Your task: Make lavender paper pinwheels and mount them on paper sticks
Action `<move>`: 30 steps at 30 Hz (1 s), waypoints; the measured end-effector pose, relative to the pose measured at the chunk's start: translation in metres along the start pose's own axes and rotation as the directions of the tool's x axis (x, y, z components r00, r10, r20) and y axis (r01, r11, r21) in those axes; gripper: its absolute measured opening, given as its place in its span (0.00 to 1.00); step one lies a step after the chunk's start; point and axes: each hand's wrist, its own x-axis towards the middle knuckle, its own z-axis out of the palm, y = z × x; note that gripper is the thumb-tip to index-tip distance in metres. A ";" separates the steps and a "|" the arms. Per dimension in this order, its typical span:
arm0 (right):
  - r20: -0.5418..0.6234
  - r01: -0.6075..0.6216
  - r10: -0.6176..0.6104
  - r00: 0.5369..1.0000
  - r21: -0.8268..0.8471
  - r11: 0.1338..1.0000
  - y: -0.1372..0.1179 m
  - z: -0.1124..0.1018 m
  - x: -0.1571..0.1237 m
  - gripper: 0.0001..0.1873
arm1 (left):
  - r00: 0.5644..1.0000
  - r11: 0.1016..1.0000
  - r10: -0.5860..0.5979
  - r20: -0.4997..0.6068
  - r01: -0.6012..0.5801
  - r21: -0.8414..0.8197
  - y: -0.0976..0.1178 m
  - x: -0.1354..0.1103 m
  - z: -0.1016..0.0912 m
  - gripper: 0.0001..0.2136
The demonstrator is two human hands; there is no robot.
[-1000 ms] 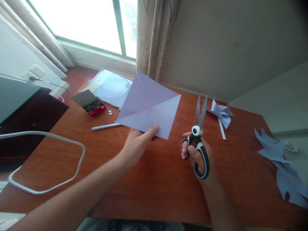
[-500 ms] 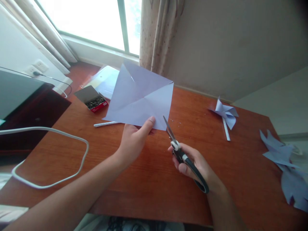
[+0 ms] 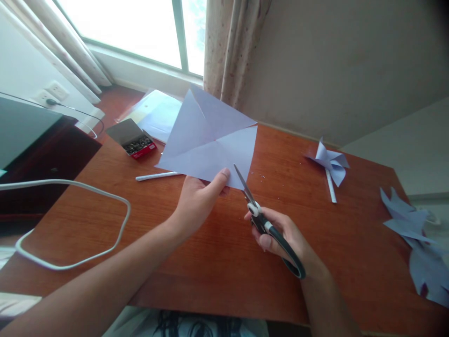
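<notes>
My left hand (image 3: 203, 196) pinches the lower edge of a square sheet of pale lilac paper (image 3: 210, 140), thumb on top and fingers underneath. The sheet is creased along its diagonals, with slits running in from the upper-left and right corners. Closed round the black-and-white handles of a pair of scissors (image 3: 259, 215) is my right hand (image 3: 284, 236). The scissors' upper blade lies over the sheet's lower right corner, close to my left thumb; the lower blade is mostly hidden behind the paper.
A white paper stick (image 3: 157, 176) lies partly behind the sheet. At the back left stand an open box of small metal pieces (image 3: 138, 142) and plastic-sleeved papers (image 3: 159, 112). A finished pinwheel (image 3: 331, 164) and several folded papers (image 3: 417, 234) lie on the right. A white cable (image 3: 128, 210) loops at left.
The sheet has shifted slightly to the right in my left hand. The scissors have moved a little up and left, bringing the blades round the sheet's lower right corner.
</notes>
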 end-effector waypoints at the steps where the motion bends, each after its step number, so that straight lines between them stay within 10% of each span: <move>1: -0.003 -0.001 0.001 1.000 -0.001 1.000 0.000 0.000 0.000 0.29 | 1.000 1.000 0.000 -0.001 0.000 -0.004 0.000 0.000 0.000 0.13; 30: 0.004 -0.004 0.004 1.000 0.027 1.000 0.000 0.002 0.002 0.29 | 0.998 0.999 0.032 0.046 -0.033 0.025 -0.005 -0.001 0.001 0.13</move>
